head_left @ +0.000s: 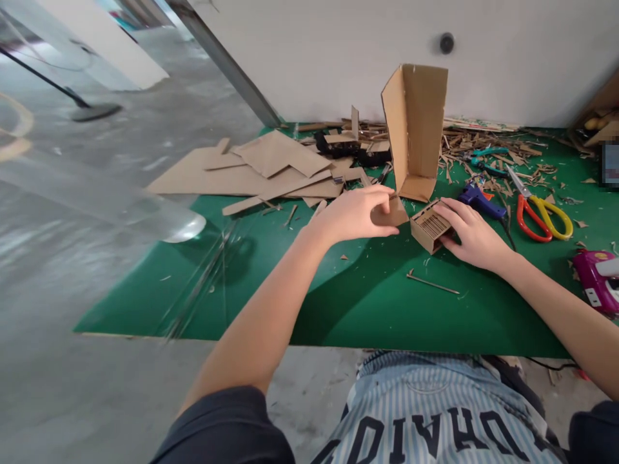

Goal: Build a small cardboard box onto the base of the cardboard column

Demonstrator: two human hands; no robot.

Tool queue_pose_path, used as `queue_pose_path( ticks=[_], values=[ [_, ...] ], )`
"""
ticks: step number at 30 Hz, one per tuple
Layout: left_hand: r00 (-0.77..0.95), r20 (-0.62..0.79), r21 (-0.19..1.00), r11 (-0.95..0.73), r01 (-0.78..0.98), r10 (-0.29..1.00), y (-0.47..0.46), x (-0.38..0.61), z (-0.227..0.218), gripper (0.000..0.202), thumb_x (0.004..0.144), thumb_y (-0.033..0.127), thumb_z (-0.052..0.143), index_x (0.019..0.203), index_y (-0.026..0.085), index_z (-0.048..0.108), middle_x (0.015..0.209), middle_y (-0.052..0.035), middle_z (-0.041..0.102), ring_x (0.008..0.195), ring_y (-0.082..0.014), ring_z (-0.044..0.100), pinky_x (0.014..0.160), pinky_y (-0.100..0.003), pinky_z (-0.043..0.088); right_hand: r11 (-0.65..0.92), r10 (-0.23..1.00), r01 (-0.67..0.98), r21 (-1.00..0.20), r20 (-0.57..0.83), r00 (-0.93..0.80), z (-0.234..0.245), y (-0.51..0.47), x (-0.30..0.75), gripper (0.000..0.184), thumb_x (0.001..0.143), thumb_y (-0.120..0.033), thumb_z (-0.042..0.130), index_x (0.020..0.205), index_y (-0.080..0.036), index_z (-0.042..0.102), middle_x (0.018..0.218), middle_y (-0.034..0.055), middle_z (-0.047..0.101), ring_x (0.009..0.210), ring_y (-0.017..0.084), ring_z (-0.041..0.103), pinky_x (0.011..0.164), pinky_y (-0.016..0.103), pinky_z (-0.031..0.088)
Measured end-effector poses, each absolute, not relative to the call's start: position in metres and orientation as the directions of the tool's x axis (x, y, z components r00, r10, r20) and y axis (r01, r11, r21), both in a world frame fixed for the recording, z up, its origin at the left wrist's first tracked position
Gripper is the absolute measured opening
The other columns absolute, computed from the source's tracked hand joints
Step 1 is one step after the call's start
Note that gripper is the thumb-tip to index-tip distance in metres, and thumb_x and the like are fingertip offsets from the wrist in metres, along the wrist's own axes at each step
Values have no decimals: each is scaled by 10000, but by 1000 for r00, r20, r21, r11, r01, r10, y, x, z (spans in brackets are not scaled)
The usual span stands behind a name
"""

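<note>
My left hand (360, 211) is closed on a small flat piece of cardboard (395, 214), thumb below and fingers above. Just to its right, my right hand (471, 232) grips a little cardboard box (430, 225) with a row of thin dark slats on its top. A small gap separates the flat piece from the box. Right behind both hands stands a tall, open-fronted cardboard box (424, 122), upright on the green tabletop (348, 303). Nearer me lies a long nail or thin metal rod (432, 282).
To the right are a blue glue gun (483, 201), scissors (541, 216) with red and yellow handles, teal-handled pliers (491, 160) and a magenta device (597, 280). Flat cardboard sheets (271, 154) lie at the back left. Cardboard scraps (478, 138) line the white wall (329, 58).
</note>
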State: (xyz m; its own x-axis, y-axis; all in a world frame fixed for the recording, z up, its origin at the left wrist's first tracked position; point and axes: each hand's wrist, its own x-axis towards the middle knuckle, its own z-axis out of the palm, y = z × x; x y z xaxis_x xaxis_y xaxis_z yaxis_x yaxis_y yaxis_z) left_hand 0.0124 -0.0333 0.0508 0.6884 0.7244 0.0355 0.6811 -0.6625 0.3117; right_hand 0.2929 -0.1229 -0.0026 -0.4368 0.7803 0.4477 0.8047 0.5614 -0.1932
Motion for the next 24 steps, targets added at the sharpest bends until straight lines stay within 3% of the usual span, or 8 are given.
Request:
queue_pose_path(
  ticks=[3,6,8,11,15,18,21,24],
  values=[
    [718,-153,303,-659,688,679,-32,13,46,557,784,595,742,1175,226,596,1417,-104,629,1281,-347,624,961,-439,531,535,771,823,-191,510,-382,-5,-118,297,466,932,-136,516,1396,-132,568,1421,176,613,1288,313,614,1094,519,525],
    [740,-196,308,-676,670,644,-35,19,43,724,774,636,730,1340,222,549,1419,-120,616,1325,-357,583,1023,-447,505,529,747,834,-161,555,-367,-3,-117,301,445,928,-97,460,1352,-101,595,1361,180,658,1251,303,646,1063,503,551],
    [747,-131,342,-678,651,651,-37,21,42,696,813,640,681,1354,219,559,1440,-127,598,1355,-356,559,1060,-466,492,528,734,839,-133,569,-371,-2,-118,303,440,928,-90,432,1331,-94,608,1328,179,679,1220,296,668,1033,491,568],
    [690,41,400,-644,652,723,-36,19,41,474,916,546,570,1261,225,621,1357,-120,657,1261,-320,629,1026,-477,512,480,758,871,-106,549,-351,-2,-120,303,422,937,-119,436,1314,-112,625,1208,165,734,1071,282,728,920,469,608],
    [503,247,529,-550,646,828,-24,12,33,284,944,426,563,1116,218,654,1114,-92,766,1023,-240,729,863,-384,565,396,804,906,-152,534,-262,-4,-122,302,415,940,-156,451,1313,-141,632,1148,134,767,900,256,761,734,386,624],
    [397,333,618,-516,593,855,-14,10,27,215,927,369,593,1043,203,663,1002,-76,777,932,-196,735,819,-337,578,380,800,896,-228,568,-195,-5,-122,302,400,928,-167,462,1284,-144,643,1077,113,782,842,239,767,689,346,615],
    [344,366,682,-501,533,864,-16,12,28,207,938,380,581,971,193,663,920,-72,756,839,-178,724,784,-334,585,353,802,893,-277,581,-137,-5,-121,302,369,930,-191,472,1246,-154,659,941,87,788,747,220,754,683,339,608],
    [360,438,700,-564,438,824,-30,19,33,308,953,441,565,1107,183,633,1034,-108,744,932,-200,728,771,-329,587,341,792,896,-283,600,-111,-4,-119,301,350,944,-214,460,1216,-152,671,940,95,789,754,227,756,689,349,607]
  ],
)
